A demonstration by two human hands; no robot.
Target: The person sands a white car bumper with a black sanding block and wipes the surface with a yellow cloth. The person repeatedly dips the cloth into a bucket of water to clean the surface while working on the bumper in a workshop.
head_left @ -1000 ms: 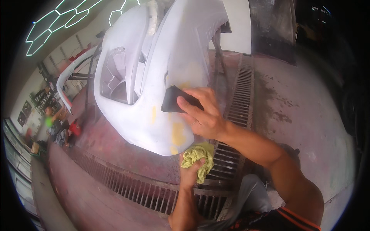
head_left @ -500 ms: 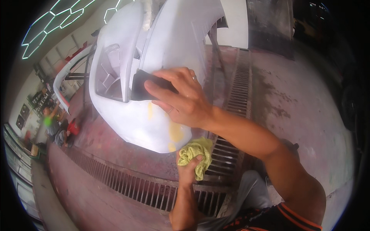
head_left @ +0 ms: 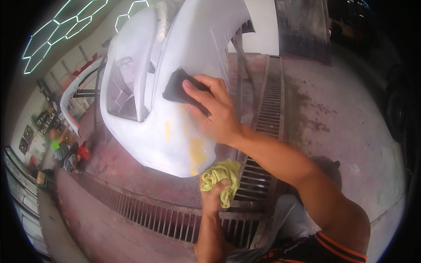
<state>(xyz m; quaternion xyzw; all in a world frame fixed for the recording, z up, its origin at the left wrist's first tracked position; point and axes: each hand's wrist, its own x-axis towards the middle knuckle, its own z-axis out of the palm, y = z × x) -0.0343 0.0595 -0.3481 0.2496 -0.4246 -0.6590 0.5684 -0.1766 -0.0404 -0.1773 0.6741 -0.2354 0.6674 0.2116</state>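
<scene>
A large car bumper (head_left: 149,151), pale whitish with yellow patches on its lower corner, stands in front of me. My right hand (head_left: 219,107) is closed on a black piece of sandpaper (head_left: 179,87), thumb on top, and holds it against the bumper's curved face. That sheet lies just right of the bumper's recessed opening (head_left: 123,90). Below the lower corner, my left hand (head_left: 214,196) grips a crumpled yellow-green cloth (head_left: 221,177). The cloth hides most of its fingers; the thumb shows on top.
Metal stand legs (head_left: 245,61) rise behind the bumper. Floor grates (head_left: 151,215) run below and to the right. At the far left a person in a green top (head_left: 57,144) sits near a red bucket (head_left: 84,151). Another bumper (head_left: 70,98) hangs on a rack behind.
My right hand has slid the sandpaper a little to the right across the bumper, away from the opening's edge. The left hand with the cloth has hardly moved.
</scene>
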